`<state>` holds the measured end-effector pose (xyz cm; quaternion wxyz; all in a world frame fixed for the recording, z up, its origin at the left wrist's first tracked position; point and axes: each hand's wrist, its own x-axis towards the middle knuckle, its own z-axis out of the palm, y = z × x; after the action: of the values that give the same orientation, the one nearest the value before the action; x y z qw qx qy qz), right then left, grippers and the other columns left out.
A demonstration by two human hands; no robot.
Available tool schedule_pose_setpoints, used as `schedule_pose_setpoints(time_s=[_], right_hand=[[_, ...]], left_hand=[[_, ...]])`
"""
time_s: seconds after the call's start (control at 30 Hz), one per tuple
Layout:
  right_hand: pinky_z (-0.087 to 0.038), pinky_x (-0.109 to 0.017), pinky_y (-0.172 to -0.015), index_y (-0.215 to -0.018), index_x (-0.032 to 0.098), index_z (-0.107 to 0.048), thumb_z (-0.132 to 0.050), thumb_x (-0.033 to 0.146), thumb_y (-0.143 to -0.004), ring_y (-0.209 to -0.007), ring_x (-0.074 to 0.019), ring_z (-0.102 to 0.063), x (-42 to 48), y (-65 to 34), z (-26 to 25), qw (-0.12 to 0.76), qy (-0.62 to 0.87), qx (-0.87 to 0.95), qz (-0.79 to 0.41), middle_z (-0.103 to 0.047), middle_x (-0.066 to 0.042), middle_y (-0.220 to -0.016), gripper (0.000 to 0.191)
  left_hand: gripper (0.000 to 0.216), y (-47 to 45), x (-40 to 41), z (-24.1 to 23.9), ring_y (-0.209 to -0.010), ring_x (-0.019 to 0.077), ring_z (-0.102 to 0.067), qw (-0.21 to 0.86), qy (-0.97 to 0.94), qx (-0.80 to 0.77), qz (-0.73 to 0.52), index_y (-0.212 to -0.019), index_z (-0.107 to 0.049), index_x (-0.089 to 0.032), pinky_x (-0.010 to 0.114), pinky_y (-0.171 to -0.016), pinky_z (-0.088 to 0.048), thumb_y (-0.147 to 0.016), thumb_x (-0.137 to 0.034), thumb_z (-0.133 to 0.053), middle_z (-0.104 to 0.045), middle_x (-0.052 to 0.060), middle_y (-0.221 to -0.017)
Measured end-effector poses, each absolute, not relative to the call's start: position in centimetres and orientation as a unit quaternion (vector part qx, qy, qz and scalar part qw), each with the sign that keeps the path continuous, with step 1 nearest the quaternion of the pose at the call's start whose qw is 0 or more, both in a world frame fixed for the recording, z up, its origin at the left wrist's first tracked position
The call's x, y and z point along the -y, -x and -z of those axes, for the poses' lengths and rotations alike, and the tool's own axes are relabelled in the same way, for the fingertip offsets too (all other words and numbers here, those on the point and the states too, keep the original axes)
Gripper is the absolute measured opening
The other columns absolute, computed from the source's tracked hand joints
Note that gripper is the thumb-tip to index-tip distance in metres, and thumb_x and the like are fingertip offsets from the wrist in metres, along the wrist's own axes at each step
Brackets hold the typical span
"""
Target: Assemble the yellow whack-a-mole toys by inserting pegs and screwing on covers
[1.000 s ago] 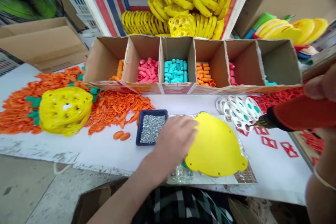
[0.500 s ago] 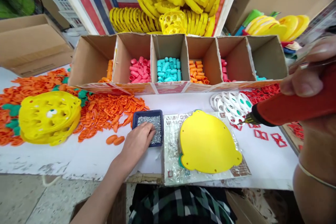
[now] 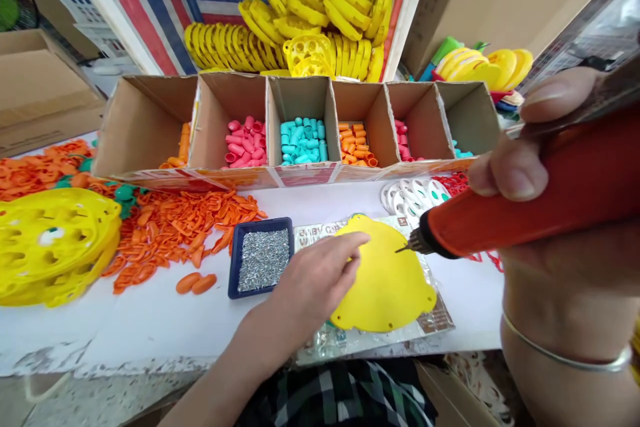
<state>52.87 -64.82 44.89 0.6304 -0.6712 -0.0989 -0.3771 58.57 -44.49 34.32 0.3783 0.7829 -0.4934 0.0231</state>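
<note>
My right hand [image 3: 545, 167] is wrapped round a red electric screwdriver [image 3: 510, 197], its thin bit pointing left above the yellow panel. That flat yellow plastic panel [image 3: 390, 280], with rounded lobes and small holes near its edge, lies on a printed sheet in clear plastic [image 3: 430, 330]. Over the panel's left part is my left hand [image 3: 325, 273], fingers bent together and index finger forward; whatever they pinch is hidden or too small to see. Just left of this hand stands a dark blue tray [image 3: 234, 267] of small silver screws [image 3: 265, 260].
A cardboard divider box [image 3: 300, 177] with pink, teal and orange pieces spans the back. Loose orange parts [image 3: 175, 227] and stacked yellow shells [image 3: 55, 247] lie on the left. White oval parts [image 3: 413, 200] sit behind the screwdriver, and more yellow shells [image 3: 310, 7] are piled behind the box.
My left hand has left the screw tray and moved right, over the yellow panel. The screwdriver has come left, its bit now above the panel. The view has shifted somewhat.
</note>
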Motion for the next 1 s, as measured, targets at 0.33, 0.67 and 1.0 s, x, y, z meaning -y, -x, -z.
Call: schedule_pose_setpoints(time_s=[0.33,0.67,1.0], right_hand=[[-0.045,-0.026,-0.040,-0.119,0.049,-0.050,-0.070,0.048,-0.082,-0.095,-0.0177,-0.063,63.4,-52.4,-45.4,0.601,0.648,0.066,0.464,-0.049,0.007,-0.130,0.042],[-0.045,-0.035,-0.038,-0.109,0.034,-0.071,-0.055,0.054,-0.092,-0.072,-0.0186,-0.059,63.2,-52.2,-43.9,0.588,0.653,0.061,0.474,-0.051,0.000,-0.134,0.032],[-0.049,-0.036,-0.044,-0.100,0.031,-0.066,-0.055,0.049,-0.093,-0.054,-0.0166,-0.050,63.3,-51.3,-44.0,0.638,0.657,0.075,0.395,-0.059,-0.002,-0.105,0.023]], left_hand=[[0.055,-57.8,47.6,-33.7,-0.092,0.0207,-0.067,0.352,-0.747,0.564,0.000,-0.148,-0.027,-0.022,0.035,-0.081,-0.056,-0.099,-0.015,-0.050,-0.069,0.006,-0.106],[0.053,-58.0,48.4,-34.3,-0.093,0.0188,-0.070,0.360,-0.744,0.562,0.006,-0.148,-0.027,-0.024,0.029,-0.082,-0.055,-0.099,-0.017,-0.048,-0.070,0.005,-0.108],[0.059,-57.7,48.7,-34.3,-0.097,0.0210,-0.067,0.343,-0.756,0.558,-0.009,-0.147,-0.028,-0.019,0.033,-0.085,-0.053,-0.096,-0.017,-0.056,-0.069,0.005,-0.107]])
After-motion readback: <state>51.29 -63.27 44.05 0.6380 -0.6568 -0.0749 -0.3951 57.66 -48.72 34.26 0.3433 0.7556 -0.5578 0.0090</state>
